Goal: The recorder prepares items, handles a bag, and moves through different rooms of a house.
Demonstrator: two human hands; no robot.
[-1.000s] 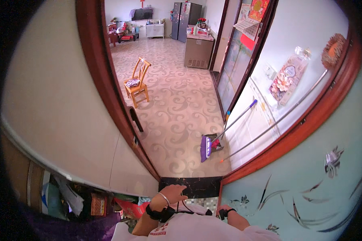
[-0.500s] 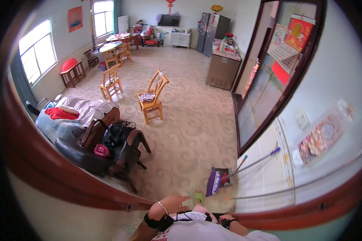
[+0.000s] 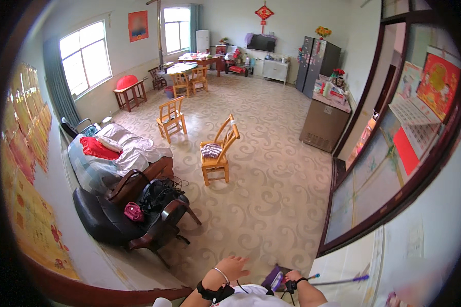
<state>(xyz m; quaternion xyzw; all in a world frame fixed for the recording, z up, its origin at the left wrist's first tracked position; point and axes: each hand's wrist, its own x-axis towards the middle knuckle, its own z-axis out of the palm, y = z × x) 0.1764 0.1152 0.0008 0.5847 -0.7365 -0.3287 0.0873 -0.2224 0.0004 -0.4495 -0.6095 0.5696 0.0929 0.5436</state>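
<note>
My left hand (image 3: 231,271) is held out at the lower middle, fingers spread and holding nothing. A silvery bangle and a black strap circle that wrist. My right hand (image 3: 293,277) is to the right, over a purple broom head (image 3: 273,278) on the floor and nearest to it. Its fingers look bent and are too small to read clearly. A black band is on that wrist. Beyond the hand, a long handle with a purple tip (image 3: 361,278) leans at the right wall. Whether the right hand touches the broom I cannot tell.
A dark armchair (image 3: 105,217) with a pink bag (image 3: 133,211) stands left. A wooden chair with a striped cushion (image 3: 211,150) is ahead, another chair (image 3: 171,118) beyond. A brown chest freezer (image 3: 322,122) and a sliding door (image 3: 381,158) line the right. A doorframe edge (image 3: 112,298) is nearby.
The whole view has shifted, with the room's far end now lower and further right. My right hand has come up into clearer view over the broom. My left hand stays spread.
</note>
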